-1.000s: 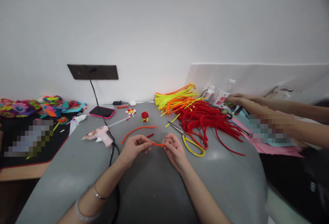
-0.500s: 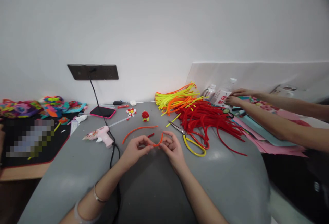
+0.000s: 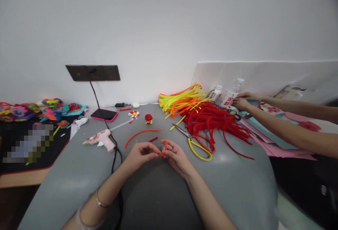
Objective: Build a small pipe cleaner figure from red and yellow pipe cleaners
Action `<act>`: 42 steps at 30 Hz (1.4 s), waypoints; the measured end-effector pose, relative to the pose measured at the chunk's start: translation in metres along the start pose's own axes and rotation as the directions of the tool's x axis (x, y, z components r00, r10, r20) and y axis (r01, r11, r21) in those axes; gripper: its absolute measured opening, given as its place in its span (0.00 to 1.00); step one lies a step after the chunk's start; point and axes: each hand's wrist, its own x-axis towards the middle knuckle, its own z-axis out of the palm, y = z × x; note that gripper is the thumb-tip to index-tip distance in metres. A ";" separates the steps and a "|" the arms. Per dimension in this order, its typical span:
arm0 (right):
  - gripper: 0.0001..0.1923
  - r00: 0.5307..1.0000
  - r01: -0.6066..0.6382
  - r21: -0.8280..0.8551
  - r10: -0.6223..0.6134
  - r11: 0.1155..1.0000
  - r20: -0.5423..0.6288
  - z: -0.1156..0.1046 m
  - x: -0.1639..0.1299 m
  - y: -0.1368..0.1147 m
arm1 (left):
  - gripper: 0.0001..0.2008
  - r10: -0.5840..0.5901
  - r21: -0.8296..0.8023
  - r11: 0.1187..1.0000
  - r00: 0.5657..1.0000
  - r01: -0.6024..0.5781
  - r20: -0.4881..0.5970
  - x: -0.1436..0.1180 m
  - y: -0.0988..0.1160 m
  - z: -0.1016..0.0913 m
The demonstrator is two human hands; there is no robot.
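Right at the front of the grey tabletop (image 3: 158,194), left hand (image 3: 141,153) and right hand (image 3: 176,155) both pinch a short orange pipe cleaner (image 3: 164,148), folded over. Looks like early shaping; another orange piece (image 3: 141,134) lies untouched beyond.

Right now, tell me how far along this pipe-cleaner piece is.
Done: a small red figure and a flower piece stand finished near the phone. In hand: the left hand and right hand pinch a short orange pipe cleaner, bent double. Left: a long orange strand, the red pile, glue gun and scissors lie untouched.
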 end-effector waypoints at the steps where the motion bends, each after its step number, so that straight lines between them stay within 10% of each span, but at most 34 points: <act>1: 0.19 1.000 0.002 0.015 -0.001 1.000 -0.010 0.000 0.000 0.000 | 0.11 -0.024 -0.039 0.999 1.000 0.024 -0.010 0.000 -0.001 0.001; 20: 0.19 0.986 0.160 0.095 -0.163 0.983 0.020 0.019 -0.001 0.011 | 0.12 -0.180 -0.513 0.843 0.983 0.165 0.020 0.001 -0.010 0.006; 29: 0.13 0.962 0.268 -0.150 -0.257 0.952 0.091 0.006 0.002 0.020 | 0.20 -0.244 -0.247 0.932 0.963 0.266 0.118 -0.001 -0.008 -0.004; 42: 0.12 0.955 0.294 -0.166 -0.298 0.941 0.004 0.004 0.005 0.022 | 0.10 0.020 0.238 0.971 0.997 -0.001 -0.079 -0.002 0.001 -0.002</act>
